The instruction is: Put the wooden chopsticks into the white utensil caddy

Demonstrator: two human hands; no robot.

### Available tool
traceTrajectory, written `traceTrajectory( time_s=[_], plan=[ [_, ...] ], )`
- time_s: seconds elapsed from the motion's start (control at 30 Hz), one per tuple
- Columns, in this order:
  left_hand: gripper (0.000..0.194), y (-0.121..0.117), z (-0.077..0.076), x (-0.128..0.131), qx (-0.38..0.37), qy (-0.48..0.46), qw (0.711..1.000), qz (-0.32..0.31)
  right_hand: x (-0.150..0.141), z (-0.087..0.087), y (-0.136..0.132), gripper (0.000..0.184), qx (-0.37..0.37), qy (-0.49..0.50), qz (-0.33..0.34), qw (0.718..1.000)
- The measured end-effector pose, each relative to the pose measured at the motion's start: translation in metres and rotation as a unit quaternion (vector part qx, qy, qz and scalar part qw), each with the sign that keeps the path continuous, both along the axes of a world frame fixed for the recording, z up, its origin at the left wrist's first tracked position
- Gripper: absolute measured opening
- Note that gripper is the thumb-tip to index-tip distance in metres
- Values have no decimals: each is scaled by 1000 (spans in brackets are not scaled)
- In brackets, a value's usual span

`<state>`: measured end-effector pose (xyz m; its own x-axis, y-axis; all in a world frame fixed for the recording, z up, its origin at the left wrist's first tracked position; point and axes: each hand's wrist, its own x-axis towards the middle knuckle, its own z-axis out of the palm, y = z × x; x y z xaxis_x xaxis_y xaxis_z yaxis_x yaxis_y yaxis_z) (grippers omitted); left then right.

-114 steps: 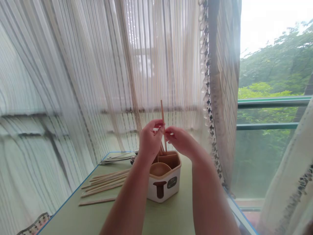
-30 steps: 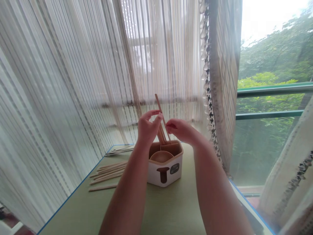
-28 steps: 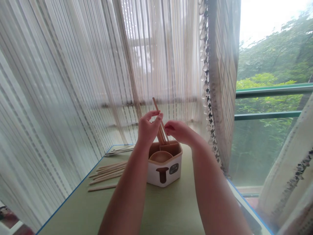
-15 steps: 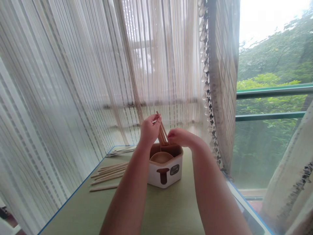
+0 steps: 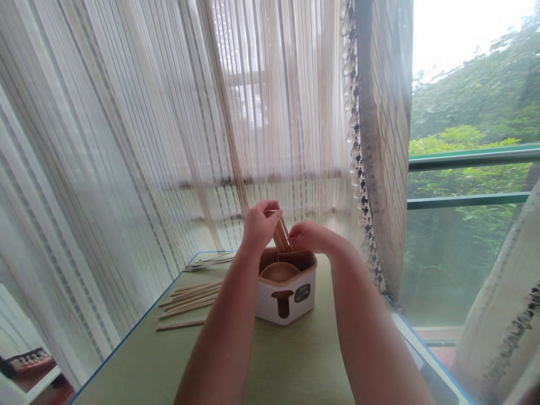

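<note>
A bundle of brown chopsticks (image 5: 280, 236) stands tilted at the back of a white box (image 5: 270, 304) with a brown inside, their lower ends hidden behind its back wall or within it. My left hand (image 5: 264, 222) is closed round the upper ends of the chopsticks. Lower down, my right hand (image 5: 301, 235) has its fingers curled against the rightmost chopstick, by the box's back rim; its fingertips are partly hidden. A round brown piece (image 5: 281, 272) fills the front of the box, which has a T-shaped opening in its front wall.
To the left, several pale chopsticks (image 5: 192, 295) lie on the green table (image 5: 291, 360), partly behind my left forearm. Metallic-looking sticks (image 5: 211, 260) lie farther back. Striped curtains (image 5: 177, 112) hang behind the table, with a window (image 5: 468, 242) on the right.
My left hand has moved slightly down along the chopsticks, and their tops no longer stick out above it. My right hand stays almost in place.
</note>
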<state>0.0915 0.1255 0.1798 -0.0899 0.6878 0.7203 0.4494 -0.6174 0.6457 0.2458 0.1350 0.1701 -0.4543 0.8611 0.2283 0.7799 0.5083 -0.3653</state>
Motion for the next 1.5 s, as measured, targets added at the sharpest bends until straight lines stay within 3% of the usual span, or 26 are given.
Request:
traceTrajectory(
  time_s=[0.37, 0.9, 1.07, 1.33, 1.5],
  plan=[
    [33, 4, -2, -7, -19, -12, 999, -31, -1, 6, -8, 17, -28, -35, -14, 999],
    [41, 3, 0, -18, -103, -52, 991, -69, 2, 0, 2, 19, -10, 49, 4, 999],
    [34, 3, -1, -20, -115, -56, 991, -43, 0, -1, 2, 18, -13, 58, 11, 998],
    [30, 6, -3, -16, -139, -109, 981, -87, -2, -4, 4, 17, -20, 90, 12, 996],
    [27, -3, 1, -24, -203, -85, 970, -100, -3, -3, 4, 16, -19, 78, 13, 997]
  ],
)
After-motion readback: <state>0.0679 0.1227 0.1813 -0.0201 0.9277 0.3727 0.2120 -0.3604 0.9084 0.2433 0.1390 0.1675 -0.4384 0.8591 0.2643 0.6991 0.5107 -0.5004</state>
